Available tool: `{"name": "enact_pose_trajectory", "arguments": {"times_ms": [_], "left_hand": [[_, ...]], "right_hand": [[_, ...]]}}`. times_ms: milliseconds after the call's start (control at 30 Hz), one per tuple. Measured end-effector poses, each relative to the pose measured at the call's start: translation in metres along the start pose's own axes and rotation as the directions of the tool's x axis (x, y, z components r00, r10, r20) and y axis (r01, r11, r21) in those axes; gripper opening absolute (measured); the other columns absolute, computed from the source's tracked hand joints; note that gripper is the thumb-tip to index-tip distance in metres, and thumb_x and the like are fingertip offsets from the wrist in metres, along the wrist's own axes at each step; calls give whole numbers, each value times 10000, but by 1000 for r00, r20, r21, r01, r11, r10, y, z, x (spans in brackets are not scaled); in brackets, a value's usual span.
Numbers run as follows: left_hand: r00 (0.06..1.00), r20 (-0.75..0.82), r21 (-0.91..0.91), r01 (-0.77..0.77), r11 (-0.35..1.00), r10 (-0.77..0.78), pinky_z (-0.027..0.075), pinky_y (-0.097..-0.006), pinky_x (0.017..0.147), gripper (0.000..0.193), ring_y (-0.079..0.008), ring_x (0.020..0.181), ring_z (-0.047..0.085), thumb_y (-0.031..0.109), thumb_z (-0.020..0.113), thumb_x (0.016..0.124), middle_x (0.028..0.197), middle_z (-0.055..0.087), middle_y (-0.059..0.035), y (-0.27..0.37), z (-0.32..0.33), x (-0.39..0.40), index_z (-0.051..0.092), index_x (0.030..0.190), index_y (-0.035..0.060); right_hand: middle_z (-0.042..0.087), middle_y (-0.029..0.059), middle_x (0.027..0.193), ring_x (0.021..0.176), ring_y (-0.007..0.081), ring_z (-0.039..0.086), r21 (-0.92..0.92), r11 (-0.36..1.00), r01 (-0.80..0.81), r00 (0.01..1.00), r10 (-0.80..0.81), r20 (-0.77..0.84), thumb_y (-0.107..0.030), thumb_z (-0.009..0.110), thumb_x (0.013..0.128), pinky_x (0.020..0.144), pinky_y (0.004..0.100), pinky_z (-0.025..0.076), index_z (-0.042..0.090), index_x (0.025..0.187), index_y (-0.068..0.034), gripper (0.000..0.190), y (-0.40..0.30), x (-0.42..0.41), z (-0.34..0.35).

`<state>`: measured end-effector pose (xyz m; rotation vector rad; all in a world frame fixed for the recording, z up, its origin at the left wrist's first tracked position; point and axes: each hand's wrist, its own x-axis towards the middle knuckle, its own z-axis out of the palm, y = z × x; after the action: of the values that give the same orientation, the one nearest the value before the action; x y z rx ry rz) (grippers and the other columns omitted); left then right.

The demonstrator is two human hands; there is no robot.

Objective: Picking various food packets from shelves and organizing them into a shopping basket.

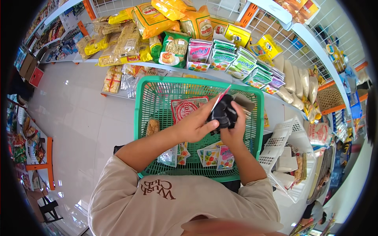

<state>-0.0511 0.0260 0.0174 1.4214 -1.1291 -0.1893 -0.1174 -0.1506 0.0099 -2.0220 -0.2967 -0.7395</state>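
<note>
Both my hands are over the right half of a green plastic basket (138, 115). A crumpled black cloth (225, 113) with pale lines is between them. My left hand (196, 125) has its thumb against the cloth and also holds a thin pink and white packet (220, 97) upright beside it. My right hand (234, 126) grips the cloth from the other side. Below them in the basket lie a red-printed clear bag (187, 107), a small bag of brown food (153, 126), Nutrijell packets (226, 157) and other flat sachets (183, 154). An open cardboard box (244, 102) is partly behind my right hand.
Beyond the basket, a shelf (177, 70) holds noodle packs (127, 38), orange bags (153, 19), rows of Nutrijell boxes (199, 54) and bags of pale grains (289, 76). A white plastic crate (276, 144) stands tilted to the right. Tiled floor (73, 118) shows to the left.
</note>
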Motion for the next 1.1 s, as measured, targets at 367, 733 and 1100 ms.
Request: {"name": "enact_pose_trajectory", "arguments": {"times_ms": [367,733,1100], "left_hand": [[942,-327,-269,-19,963,-73,305,-367,1124,486,-254,1358,410,96,499,1006,1487,389,-216,-3,-1,5,313,1444,-1],[944,-328,23,-10,1000,17,436,-377,961,157,-266,1117,590,153,659,929,1221,606,-165,-2,-17,7,644,977,5],[965,-251,-320,-8,947,-77,412,-374,978,82,-211,1122,536,77,698,880,1361,532,-175,4,-25,4,674,858,3]], "right_hand": [[619,169,1231,1110,400,611,-170,977,-130,922,182,341,1,631,688,921,418,519,570,1287,-103,612,-11,12,-6],[528,151,1293,1165,228,554,151,956,-252,931,282,-234,35,679,828,1033,330,414,374,1380,16,631,11,21,-32],[588,118,1154,1039,181,591,225,944,-243,895,308,-323,81,609,830,922,299,463,456,1276,8,477,21,25,-48]]}}
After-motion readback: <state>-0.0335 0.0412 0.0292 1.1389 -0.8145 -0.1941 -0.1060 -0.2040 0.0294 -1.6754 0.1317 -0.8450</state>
